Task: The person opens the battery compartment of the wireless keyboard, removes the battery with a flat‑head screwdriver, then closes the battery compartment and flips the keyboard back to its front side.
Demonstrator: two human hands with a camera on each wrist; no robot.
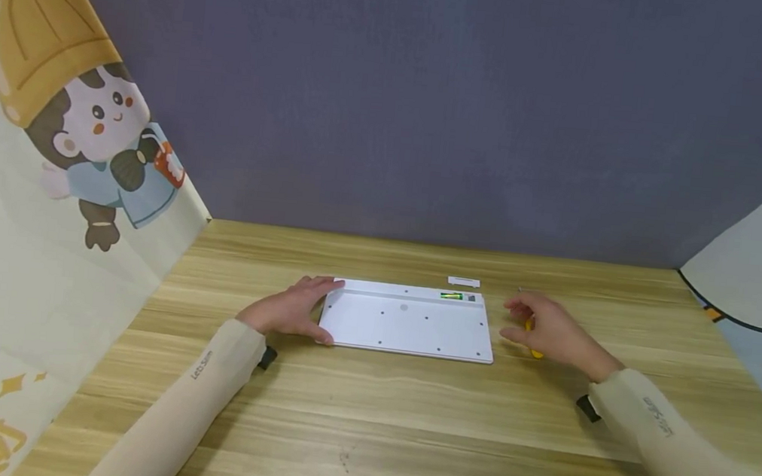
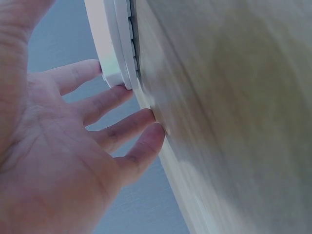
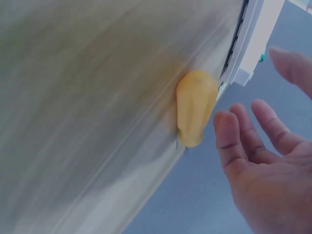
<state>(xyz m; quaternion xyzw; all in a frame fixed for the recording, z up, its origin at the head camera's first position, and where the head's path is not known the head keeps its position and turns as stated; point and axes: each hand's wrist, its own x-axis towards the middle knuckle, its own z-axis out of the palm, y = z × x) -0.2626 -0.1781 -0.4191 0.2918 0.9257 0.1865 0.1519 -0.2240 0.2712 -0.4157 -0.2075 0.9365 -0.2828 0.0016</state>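
A white keyboard (image 1: 407, 323) lies upside down on the wooden table, screw holes showing on its underside. In its uncovered battery slot at the far right sits a green battery (image 1: 451, 295). My left hand (image 1: 293, 308) spans the keyboard's left end, thumb at the near corner and index finger at the far one; the left wrist view shows its fingers fairly straight, touching the edge. My right hand (image 1: 550, 330) hovers right of the keyboard, fingers loosely bent and holding nothing. Partly hidden below it is a screwdriver with a yellow handle (image 3: 196, 107), lying on the table.
Behind the keyboard lies a small white battery cover (image 1: 463, 281). A dark grey-blue panel (image 1: 432, 121) stands along the table's back edge. A cartoon-printed curtain (image 1: 4, 273) borders the left side, and another printed sheet (image 1: 761, 248) the right.
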